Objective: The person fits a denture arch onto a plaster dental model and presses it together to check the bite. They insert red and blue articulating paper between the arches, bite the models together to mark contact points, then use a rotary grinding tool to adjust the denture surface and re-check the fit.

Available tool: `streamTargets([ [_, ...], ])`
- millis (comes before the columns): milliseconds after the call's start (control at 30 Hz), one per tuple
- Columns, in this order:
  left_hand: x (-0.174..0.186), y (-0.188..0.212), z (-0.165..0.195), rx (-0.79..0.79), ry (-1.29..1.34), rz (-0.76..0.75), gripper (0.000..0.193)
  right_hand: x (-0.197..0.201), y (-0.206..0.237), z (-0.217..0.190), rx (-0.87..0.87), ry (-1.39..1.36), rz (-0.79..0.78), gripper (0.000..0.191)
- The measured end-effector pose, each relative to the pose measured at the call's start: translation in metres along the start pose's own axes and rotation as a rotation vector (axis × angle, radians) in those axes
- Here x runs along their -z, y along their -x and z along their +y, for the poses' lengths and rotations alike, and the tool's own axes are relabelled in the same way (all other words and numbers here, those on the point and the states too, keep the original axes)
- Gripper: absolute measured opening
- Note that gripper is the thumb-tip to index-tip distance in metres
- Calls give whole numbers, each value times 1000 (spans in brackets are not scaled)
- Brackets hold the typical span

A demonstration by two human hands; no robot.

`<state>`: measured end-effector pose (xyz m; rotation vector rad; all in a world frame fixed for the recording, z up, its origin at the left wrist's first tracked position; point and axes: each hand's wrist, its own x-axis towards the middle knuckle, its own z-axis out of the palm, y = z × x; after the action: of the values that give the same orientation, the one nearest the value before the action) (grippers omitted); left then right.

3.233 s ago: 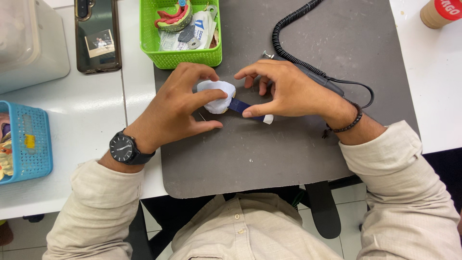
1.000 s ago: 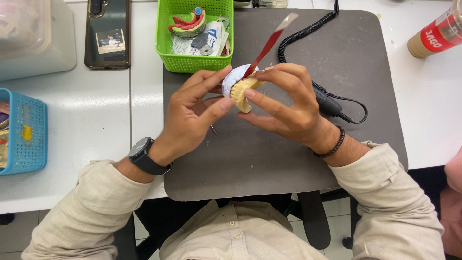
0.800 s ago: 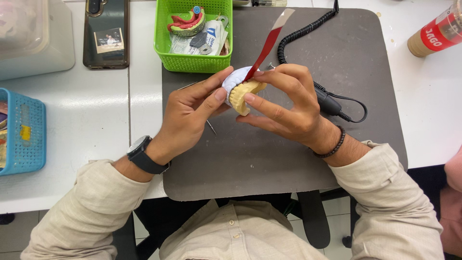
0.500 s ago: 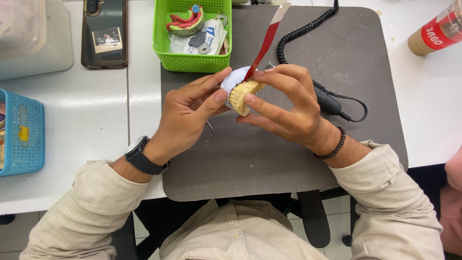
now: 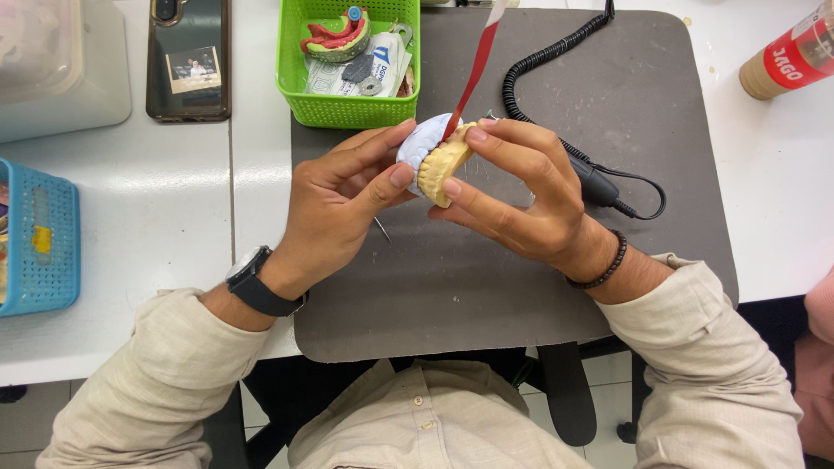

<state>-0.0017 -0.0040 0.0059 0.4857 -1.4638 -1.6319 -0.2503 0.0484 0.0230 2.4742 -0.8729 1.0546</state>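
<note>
My left hand and my right hand together hold a pair of dental casts pressed against each other above the dark grey mat. The pale blue-white cast sits under my left fingers. The yellow cast rests against my right thumb and fingers. A red strip is caught between the two casts and sticks up and away from me. A thin metal pin shows just below my left thumb.
A green basket with a red-and-green dental model and small packets stands behind the hands. A black coiled cord with a handpiece lies on the mat at right. A phone, a blue basket, a white container and a bottle sit around.
Earlier the hands pressed the white cast low on the mat. The casts are now lifted and joined with the red strip between them. Over the last second the hands barely moved.
</note>
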Motion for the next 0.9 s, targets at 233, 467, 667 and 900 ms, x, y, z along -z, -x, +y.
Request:
streamTargets([
  [233, 2, -2, 3, -12, -65, -8, 44, 1, -4, 0, -17, -33, -21, 64],
  [467, 3, 0, 5, -17, 35, -90, 45, 4, -2, 1, -52, -62, -5, 65],
  [667, 4, -1, 2, -28, -16, -72, 46, 2, -1, 1, -69, -86, 2, 63],
  [900, 7, 1, 2, -122, -154, -108, 45, 4, 2, 0, 24, 34, 13, 54],
])
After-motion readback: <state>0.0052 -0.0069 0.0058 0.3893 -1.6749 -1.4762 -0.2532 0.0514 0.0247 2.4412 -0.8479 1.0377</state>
